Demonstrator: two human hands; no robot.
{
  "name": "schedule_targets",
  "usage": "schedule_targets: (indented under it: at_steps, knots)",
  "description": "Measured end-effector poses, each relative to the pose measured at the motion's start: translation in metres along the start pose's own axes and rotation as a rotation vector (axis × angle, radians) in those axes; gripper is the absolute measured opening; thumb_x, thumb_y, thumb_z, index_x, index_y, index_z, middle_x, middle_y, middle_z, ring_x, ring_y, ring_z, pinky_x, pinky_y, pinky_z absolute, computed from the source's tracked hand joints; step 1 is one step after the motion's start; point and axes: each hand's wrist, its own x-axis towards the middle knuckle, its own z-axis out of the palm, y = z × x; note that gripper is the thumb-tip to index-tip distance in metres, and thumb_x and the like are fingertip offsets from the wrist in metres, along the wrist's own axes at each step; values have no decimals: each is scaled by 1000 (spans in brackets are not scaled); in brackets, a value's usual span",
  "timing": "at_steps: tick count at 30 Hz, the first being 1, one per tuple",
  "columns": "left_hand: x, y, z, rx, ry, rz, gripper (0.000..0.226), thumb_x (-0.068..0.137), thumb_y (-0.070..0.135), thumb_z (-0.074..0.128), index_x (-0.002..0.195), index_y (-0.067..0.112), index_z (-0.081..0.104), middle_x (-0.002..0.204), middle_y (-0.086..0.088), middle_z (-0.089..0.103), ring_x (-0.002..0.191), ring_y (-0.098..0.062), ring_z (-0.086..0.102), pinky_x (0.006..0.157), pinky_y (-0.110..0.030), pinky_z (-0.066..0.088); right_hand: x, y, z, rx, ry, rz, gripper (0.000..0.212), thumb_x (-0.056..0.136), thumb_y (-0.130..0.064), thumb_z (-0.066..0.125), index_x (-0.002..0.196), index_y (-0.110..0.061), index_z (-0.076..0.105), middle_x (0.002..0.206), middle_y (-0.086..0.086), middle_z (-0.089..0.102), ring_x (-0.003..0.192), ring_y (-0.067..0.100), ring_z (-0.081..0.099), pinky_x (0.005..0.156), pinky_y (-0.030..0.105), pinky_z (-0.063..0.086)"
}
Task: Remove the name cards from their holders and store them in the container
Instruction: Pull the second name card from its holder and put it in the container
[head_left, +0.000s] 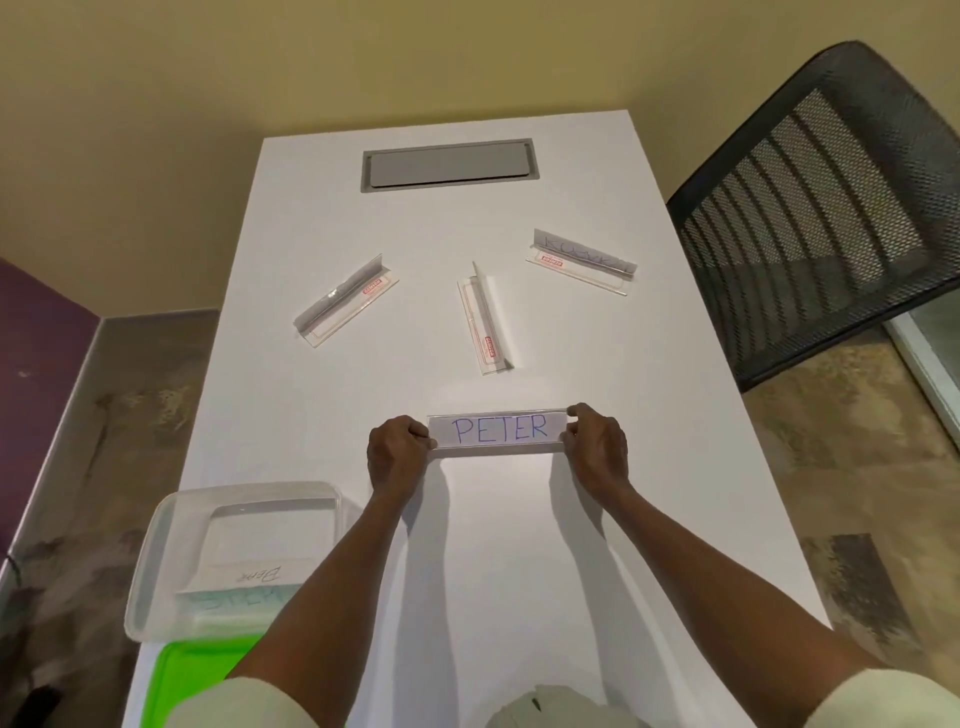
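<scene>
I hold one clear holder (497, 433) above the near middle of the white table (597, 519), long axis running left to right. The card inside it reads "PETER" (501, 429) in blue letters, facing me. My left hand (396, 451) pinches the holder's left end, fingers curled over the top edge and thumb at the front. My right hand (596, 442) pinches the right end in the same way. Both hands are thus clamped on the same holder, one at each end, well apart from each other.

Three further holders lie on the table beyond my hands. The left holder (345, 300) lies at a diagonal. The middle holder (484, 318) runs roughly away from me. The right holder (582, 261) sits near the table's right edge and carries a card with grey lettering that I cannot read. I cannot tell whether the left and middle holders contain cards.

The clear plastic container (156, 561) stands at the near left corner of the table, beside my left forearm. Cards (244, 584) lie inside it; the handwriting on them is upside down to me. A green tray (197, 670) lies just nearer than the container.

A grey rectangular panel (448, 165) is set into the table's far end. A black mesh chair (826, 208) stands to the right of the table.
</scene>
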Motion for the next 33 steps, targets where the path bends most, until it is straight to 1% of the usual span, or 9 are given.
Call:
schedule_targets:
  at_steps: [12, 19, 21, 23, 26, 28, 30, 31, 33]
  knots:
    - [7, -8, 15, 24, -28, 1, 11, 70, 14, 73, 73, 23, 68, 72, 10, 65, 82, -19, 62, 71, -32, 51, 10, 13, 19, 1, -10, 31, 24, 77, -6, 44, 97, -14, 55, 81, 3, 72, 76, 30, 60, 60, 29, 43]
    - [3, -9, 17, -1, -23, -18, 11, 72, 11, 69, 71, 21, 66, 70, 11, 64, 73, -15, 61, 62, -23, 44, 8, 19, 27, 62, -29, 104, 18, 76, -10, 43, 89, -17, 53, 75, 2, 69, 70, 28, 61, 61, 34, 52]
    - [0, -9, 18, -24, -24, -21, 13, 74, 9, 65, 70, 21, 64, 68, 12, 63, 71, -14, 60, 59, -19, 42, 8, 19, 26, 71, -32, 105, 20, 75, -9, 42, 88, -17, 55, 73, 1, 68, 68, 28, 61, 59, 33, 52]
    - [-1, -10, 18, -33, -23, -25, 12, 76, 9, 62, 71, 20, 63, 70, 10, 64, 71, -16, 61, 61, -22, 46, 9, 20, 26, 85, -45, 130, 18, 75, -9, 42, 86, -17, 53, 69, 1, 65, 66, 29, 61, 57, 32, 49]
    - [-2, -13, 17, 12, -11, -23, 8, 74, 11, 62, 77, 19, 63, 80, 4, 66, 77, -22, 61, 67, -31, 49, 8, 22, 24, 83, -47, 129, 11, 75, -8, 42, 85, -11, 45, 68, 8, 58, 70, 35, 55, 53, 32, 43]
    - [-3, -14, 15, 18, -5, -5, 12, 74, 9, 60, 83, 18, 61, 86, 2, 65, 83, -24, 60, 68, -32, 48, 7, 21, 18, 73, -55, 127, 14, 81, -9, 42, 92, -14, 50, 84, 11, 60, 85, 34, 56, 61, 32, 40]
    - [-5, -15, 12, 55, 35, 79, 19, 75, 6, 60, 93, 14, 60, 93, -3, 65, 90, -26, 59, 72, -35, 49, 3, 20, 9, -14, -50, 44, 34, 88, -9, 47, 119, -19, 55, 111, 6, 59, 105, 29, 53, 83, 34, 45]
    - [-5, -17, 10, 93, 58, 142, 25, 76, 4, 60, 100, 12, 60, 99, -6, 65, 95, -27, 59, 74, -37, 50, 1, 21, 4, -72, 0, -67, 41, 86, -6, 52, 126, -14, 53, 117, 7, 57, 107, 31, 52, 87, 37, 46]
    - [-5, -17, 7, 130, 76, 222, 35, 79, 1, 59, 114, 10, 57, 111, -10, 62, 105, -28, 56, 82, -40, 50, -3, 26, -1, -194, 75, -301, 49, 75, 4, 60, 122, -4, 54, 112, 11, 59, 97, 35, 54, 78, 38, 48]
